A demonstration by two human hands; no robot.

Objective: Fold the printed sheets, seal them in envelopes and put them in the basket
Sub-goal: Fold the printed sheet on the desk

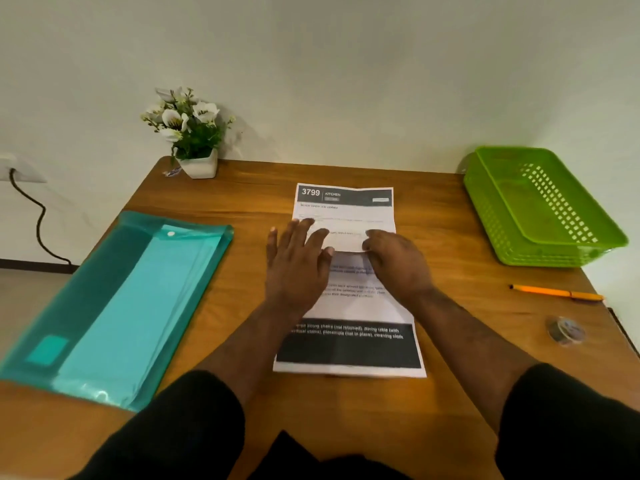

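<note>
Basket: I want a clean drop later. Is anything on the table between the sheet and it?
Nothing visible. Bare table lies between the sheet and the basket. The pen and tape roll lie nearer the person, off that line.

A home desk: wooden table (242,188), potted flowers (188,133), wall socket (20,169).

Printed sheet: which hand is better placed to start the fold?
Probably the right hand: its fingertips pinch a small white piece at mid-page on the printed sheet. The left hand lies flat, suited to holding it down.
</note>
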